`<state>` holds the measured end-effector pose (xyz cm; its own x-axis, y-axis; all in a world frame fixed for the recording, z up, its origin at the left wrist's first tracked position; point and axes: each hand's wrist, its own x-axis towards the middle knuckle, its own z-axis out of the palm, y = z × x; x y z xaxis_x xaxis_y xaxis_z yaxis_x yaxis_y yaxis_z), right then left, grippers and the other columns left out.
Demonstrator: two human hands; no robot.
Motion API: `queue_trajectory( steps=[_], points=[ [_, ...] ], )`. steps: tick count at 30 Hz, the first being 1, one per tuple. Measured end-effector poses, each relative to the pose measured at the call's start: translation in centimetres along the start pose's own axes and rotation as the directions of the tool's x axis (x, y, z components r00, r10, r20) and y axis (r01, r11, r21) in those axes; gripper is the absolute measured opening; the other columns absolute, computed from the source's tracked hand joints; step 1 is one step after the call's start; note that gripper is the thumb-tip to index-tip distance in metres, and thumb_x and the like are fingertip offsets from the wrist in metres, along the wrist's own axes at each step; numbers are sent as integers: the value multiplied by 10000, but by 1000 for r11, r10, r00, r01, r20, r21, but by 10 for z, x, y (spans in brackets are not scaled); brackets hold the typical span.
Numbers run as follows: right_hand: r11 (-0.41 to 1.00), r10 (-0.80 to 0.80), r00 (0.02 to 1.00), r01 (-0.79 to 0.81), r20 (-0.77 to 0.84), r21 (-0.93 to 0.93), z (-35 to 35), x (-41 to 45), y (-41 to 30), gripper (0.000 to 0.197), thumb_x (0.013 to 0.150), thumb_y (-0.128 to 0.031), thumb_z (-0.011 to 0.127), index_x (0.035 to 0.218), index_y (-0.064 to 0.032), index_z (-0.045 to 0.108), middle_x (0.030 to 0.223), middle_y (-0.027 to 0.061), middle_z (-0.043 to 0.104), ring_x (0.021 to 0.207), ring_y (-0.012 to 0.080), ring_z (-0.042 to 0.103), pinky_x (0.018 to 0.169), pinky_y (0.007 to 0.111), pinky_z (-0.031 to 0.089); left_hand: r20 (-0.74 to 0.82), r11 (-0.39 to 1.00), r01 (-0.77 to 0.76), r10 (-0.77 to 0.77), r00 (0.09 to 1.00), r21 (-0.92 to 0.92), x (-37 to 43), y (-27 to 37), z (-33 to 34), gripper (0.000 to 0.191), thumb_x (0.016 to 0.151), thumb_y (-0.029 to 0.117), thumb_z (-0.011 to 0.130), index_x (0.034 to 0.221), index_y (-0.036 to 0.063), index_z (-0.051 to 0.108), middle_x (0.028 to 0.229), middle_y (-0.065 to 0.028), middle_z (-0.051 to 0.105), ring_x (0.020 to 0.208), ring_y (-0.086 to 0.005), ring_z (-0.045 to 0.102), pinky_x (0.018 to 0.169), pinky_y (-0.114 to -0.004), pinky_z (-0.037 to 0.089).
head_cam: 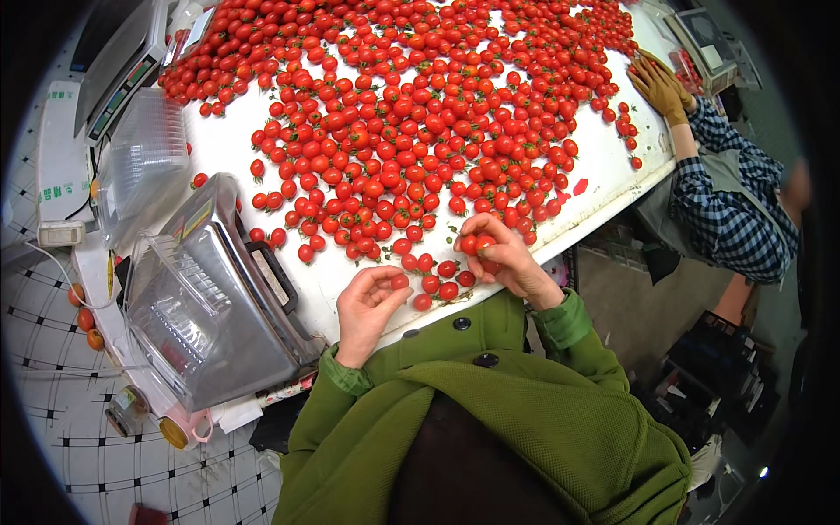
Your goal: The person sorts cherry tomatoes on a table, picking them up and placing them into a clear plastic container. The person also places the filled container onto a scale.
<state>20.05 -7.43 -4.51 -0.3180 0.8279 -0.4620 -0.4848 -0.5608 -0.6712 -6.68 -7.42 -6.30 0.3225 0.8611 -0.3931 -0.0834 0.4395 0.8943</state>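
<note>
Many cherry tomatoes (367, 157), most with green calyxes, lie spread over a white table (216, 141). My left hand (369, 308) pinches one cherry tomato (399, 281) between thumb and fingers, close to the table's front edge. To its right, my right hand (504, 256) holds a few cherry tomatoes (478, 245) at its fingertips and in its curled fingers; the palm side is partly hidden. Between my two hands sits a small group of loose tomatoes (430, 284) on the tabletop.
Left of me stands a weighing scale (230, 315) bearing a clear plastic container (177, 315). Stacked clear containers (146, 157) and another scale (121, 72) are behind it. A pink cup (187, 426) and jar (128, 410) sit lower left. A co-worker's gloved hands (659, 85) rest at the far right table edge.
</note>
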Motion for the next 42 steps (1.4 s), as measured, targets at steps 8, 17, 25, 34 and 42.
queue_trajectory(
  steps=[8,17,25,34,42],
  points=[
    [871,-198,979,151,-52,-467,6,-3,16,149,901,-178,651,999,-67,644,911,62,659,703,109,612,530,234,446,-2,982,153,-155,988,-114,2,14,4,129,920,15,643,1040,-28,621,1025,-66,638,860,-99,624,742,-230,506],
    [-275,-342,914,126,219,-953,29,5,20,179,810,-243,735,966,-164,700,799,46,572,729,246,651,552,361,497,147,528,-212,162,976,822,6,8,29,292,792,305,783,943,79,675,763,-69,615,668,-231,627,579,-359,492],
    [999,-40,998,41,-41,27,-3,-18,2,288,957,-281,571,1136,-55,559,900,66,658,712,155,657,506,232,427,170,596,-268,216,961,757,9,-7,26,299,818,278,768,1022,69,701,879,-104,694,711,-245,668,618,-360,526],
    [979,-40,997,51,-60,196,9,6,30,285,948,-331,608,1058,-85,516,886,64,597,734,201,647,453,195,384,183,946,221,-179,967,-239,0,24,13,321,969,190,650,1234,47,539,1000,-3,628,816,-64,591,700,-217,479],
    [988,68,997,-61,-42,144,29,17,32,289,957,-301,598,1105,-59,540,943,84,611,751,181,654,456,197,410,109,908,90,-49,993,-408,-28,50,-1,407,1022,177,558,1380,-5,493,1129,-90,649,737,-71,533,631,-211,428]
  ],
)
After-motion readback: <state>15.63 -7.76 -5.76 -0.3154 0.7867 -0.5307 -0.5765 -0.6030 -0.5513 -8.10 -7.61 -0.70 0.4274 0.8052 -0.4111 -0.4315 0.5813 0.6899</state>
